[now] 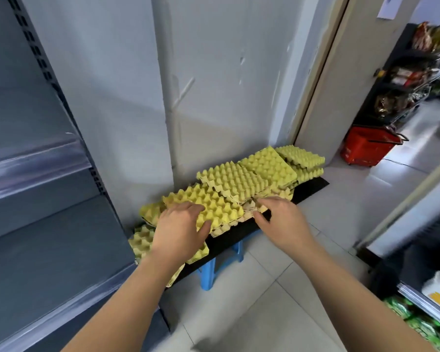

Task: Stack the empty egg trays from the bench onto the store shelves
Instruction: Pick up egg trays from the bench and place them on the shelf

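- My left hand (182,228) lies palm-down on the near end of a yellow egg tray (208,207), fingers spread over its bumps and my thumb hooked round its front edge, so I am gripping that tray.
- My right hand (277,219) is just beside the same tray's right corner, fingers curled down onto the paler trays underneath; whether they pinch an edge or only touch it I cannot tell.
- The gripped tray sits on top of a low, untidy stack, tilted slightly and lapping over its neighbours.
- Below my left wrist, more trays (144,241) poke out at the bench's near end, partly hidden by my forearm.
- Beyond my hands, further stacks of trays (239,179) run in a row towards the far end, the last stack (301,156) near the door frame.
- All of them rest on a black bench (310,186) with blue legs (207,273), set against the white wall (226,85).
- To my left stand the grey store shelves (36,174), close beside the bench's near end.
- Well apart, past the doorway on the right, a red shopping basket (366,148) sits on the floor.
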A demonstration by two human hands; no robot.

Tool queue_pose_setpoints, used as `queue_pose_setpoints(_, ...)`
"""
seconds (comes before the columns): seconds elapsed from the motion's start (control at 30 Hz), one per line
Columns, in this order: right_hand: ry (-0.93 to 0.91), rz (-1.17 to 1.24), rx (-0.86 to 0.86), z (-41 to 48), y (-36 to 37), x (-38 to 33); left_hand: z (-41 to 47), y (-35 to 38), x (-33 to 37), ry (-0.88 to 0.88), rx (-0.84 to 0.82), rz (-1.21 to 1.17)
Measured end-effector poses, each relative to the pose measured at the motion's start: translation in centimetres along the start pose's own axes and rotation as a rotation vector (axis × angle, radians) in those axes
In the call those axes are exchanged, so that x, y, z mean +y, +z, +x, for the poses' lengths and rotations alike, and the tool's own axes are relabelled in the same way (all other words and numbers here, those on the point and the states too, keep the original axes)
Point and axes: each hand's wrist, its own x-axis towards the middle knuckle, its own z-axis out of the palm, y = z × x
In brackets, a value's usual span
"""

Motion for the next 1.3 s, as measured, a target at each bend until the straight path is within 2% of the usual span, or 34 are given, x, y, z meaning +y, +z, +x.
queue_pose_setpoints(0.4, 0.16, 0.011, -0.133, 16.9, 6.2, 12.8, 18.5, 13.4, -0.4, -0.118, -0.235, -0.009)
queue_pose_setpoints(0.53, 0.206, 0.036, -0.159, 21.4, 8.1, 16.3, 23.5, 17.0, -0.1, -0.192, -0.322, -0.028)
queue_pose_setpoints(0.67, 0.21, 0.038, -0.256, 25.7, 10.5, 20.5, 27.0, 21.1, 0.2, -0.281, -0.397, -0.041)
queue_pose_setpoints(0.8, 0.175, 0.08, -0.352, 30.7, 13.0, 24.6, 29.9, 25.4, 0.3, -0.434, -0.469, -0.06)
queue_pose_setpoints(1.13, -0.057, 0.088, -0.586, 40.6, 23.3, 33.5, 33.6, 34.9, 1.3, -0.893, -0.544, -0.021)
queue_pose_setpoints(1.3, -0.018, 0.088, -0.733, 43.2, 28.2, 36.4, 33.2, 38.4, 1.1, -1.084, -0.553, -0.059)
